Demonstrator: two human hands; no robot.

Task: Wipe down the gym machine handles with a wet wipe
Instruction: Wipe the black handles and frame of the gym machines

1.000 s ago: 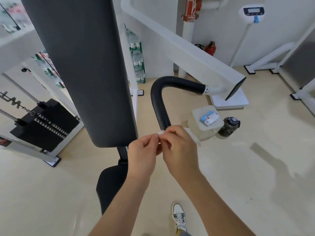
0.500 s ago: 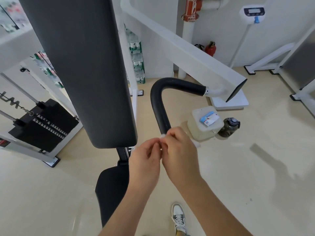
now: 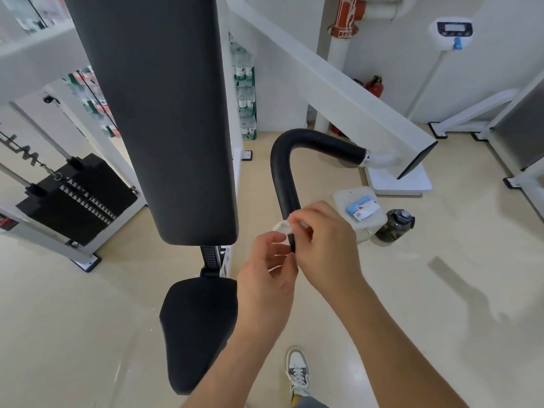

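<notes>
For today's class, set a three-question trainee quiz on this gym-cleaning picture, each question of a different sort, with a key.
1. True or false: the wet wipe lies spread flat on the black seat.
2. The wipes pack rests on: A) the floor, B) the pale box, C) the black seat.
3. Which hand or hands hold the wipe beside the black handle?

Key: 1 false, it is bunched between fingers. 2 B. 3 both, the left hand and the right hand.
</notes>
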